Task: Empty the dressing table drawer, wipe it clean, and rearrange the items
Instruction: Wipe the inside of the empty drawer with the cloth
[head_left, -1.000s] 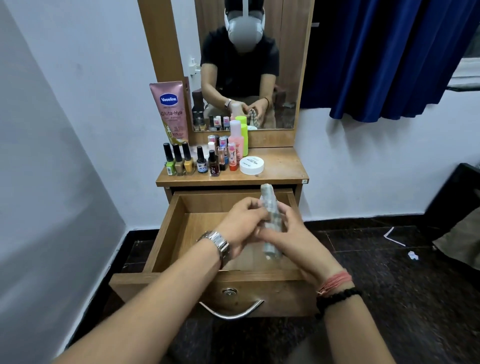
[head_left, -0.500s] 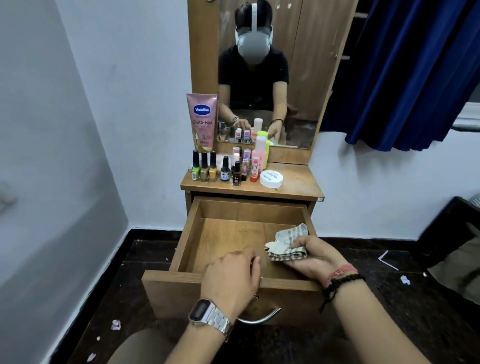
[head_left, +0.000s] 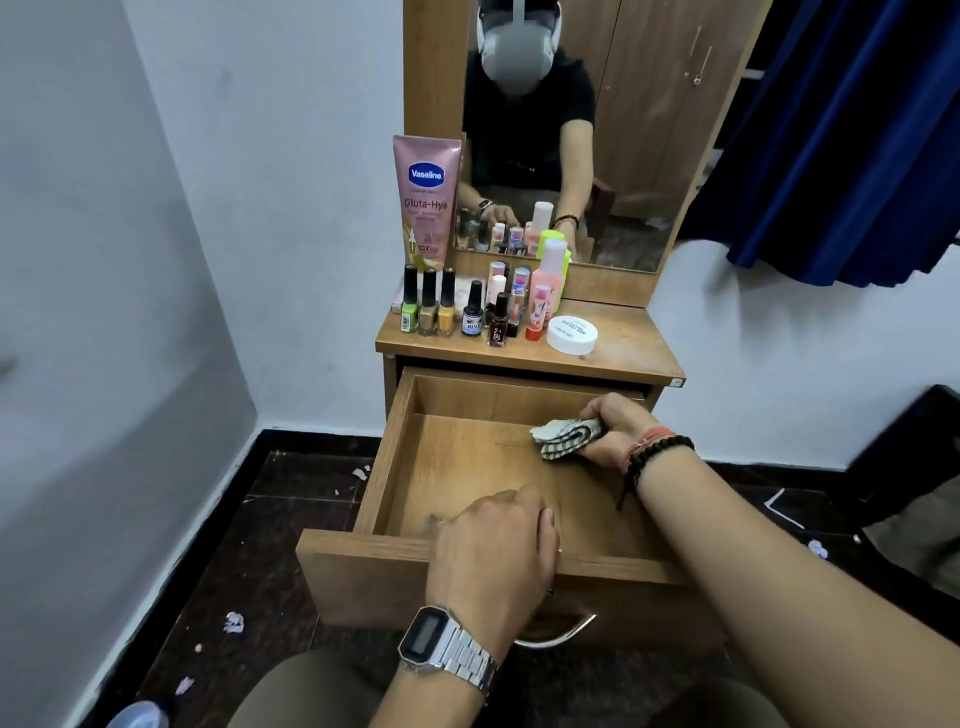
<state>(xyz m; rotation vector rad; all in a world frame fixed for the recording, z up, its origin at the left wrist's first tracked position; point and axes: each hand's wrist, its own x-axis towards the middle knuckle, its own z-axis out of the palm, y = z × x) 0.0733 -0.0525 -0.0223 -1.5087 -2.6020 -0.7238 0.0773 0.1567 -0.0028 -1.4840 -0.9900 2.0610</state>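
Wooden drawer (head_left: 457, 467) pulled out, bare inside, ready for wiping | right hand (head_left: 615, 428) grips folded cloth (head_left: 563, 439) at far right corner | left hand (head_left: 493, 556) curled over front edge, likely steadying | bottles (head_left: 467, 306) parked on tabletop (head_left: 623, 353), awaiting return.

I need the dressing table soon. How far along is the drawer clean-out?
Emptying looks done: the drawer holds nothing but the cloth, and the bottles stand on the tabletop. Wiping is in hand: the right hand grips the cloth at the far right corner; the left hand holds the drawer front. Putting items back remains.
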